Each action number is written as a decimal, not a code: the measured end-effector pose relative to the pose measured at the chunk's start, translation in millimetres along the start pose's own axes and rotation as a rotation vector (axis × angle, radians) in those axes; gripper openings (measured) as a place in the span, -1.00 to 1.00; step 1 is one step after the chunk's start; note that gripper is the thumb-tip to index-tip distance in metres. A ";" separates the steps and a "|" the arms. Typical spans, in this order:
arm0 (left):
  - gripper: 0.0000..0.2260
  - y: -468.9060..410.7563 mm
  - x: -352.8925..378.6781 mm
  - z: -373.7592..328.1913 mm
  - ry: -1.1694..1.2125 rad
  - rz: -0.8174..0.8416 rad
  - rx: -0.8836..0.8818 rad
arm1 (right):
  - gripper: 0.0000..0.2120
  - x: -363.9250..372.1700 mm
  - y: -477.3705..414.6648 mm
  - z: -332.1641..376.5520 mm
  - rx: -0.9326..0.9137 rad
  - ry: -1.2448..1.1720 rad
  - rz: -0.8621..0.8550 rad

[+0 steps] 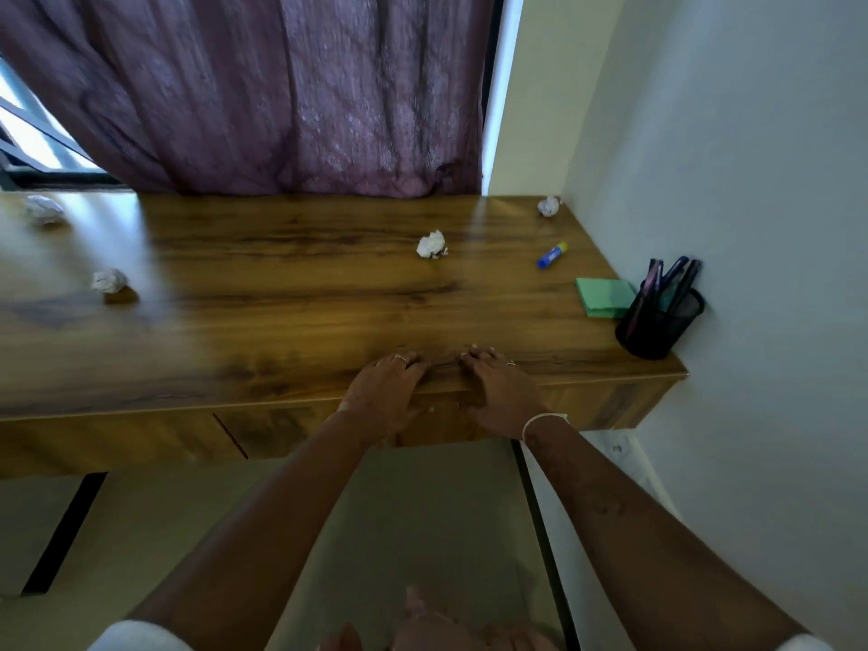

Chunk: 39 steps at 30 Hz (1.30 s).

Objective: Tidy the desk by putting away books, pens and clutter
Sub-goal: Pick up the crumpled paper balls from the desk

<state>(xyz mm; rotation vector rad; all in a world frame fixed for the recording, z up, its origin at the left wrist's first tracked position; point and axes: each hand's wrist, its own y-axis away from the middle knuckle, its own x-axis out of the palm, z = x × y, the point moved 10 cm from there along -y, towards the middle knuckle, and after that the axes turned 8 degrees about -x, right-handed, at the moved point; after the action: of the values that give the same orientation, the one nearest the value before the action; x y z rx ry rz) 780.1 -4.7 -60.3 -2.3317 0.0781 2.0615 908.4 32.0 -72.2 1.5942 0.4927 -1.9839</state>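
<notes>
One wide-angle view from my head, looking forward and steeply down, close over the near edge of the desk (pixel 282 293), my forearms running up from the bottom, curtain (pixel 282 86) straight ahead, wall (pixel 751 180) at right.

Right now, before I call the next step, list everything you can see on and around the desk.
Crumpled paper balls: four, white; far left, left, centre, far right corner.
Glue stick: one, blue with a pale cap, lying right of centre.
Sticky-note pad: one, green, right side beside the holder.
Pen holder: one, black mesh, holding dark pens, at the right edge by the wall.
Desk: one, brown wood.
Curtain: one, mauve, behind the desk.
Left hand, right hand: empty, fingers resting on the desk's front edge.
</notes>
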 end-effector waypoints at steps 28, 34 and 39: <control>-0.61 190.7 -111.4 442.6 0.510 -0.458 -0.785 | -0.34 22.9 -250.8 429.5 -0.418 -0.200 -0.042; -0.64 170.8 -103.7 530.2 0.573 -0.415 -0.785 | -0.38 51.3 -328.7 453.8 -0.276 -0.222 -0.049; -0.65 143.6 -104.2 560.0 0.634 -0.393 -0.734 | -0.46 60.5 -356.7 451.8 -0.214 -0.171 -0.076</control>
<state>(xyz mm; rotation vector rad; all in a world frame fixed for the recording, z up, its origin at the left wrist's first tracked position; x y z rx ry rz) 204.4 -115.7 -24.0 -2.9549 -1.1929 1.2135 330.2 34.5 -44.5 1.2811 0.6801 -2.0256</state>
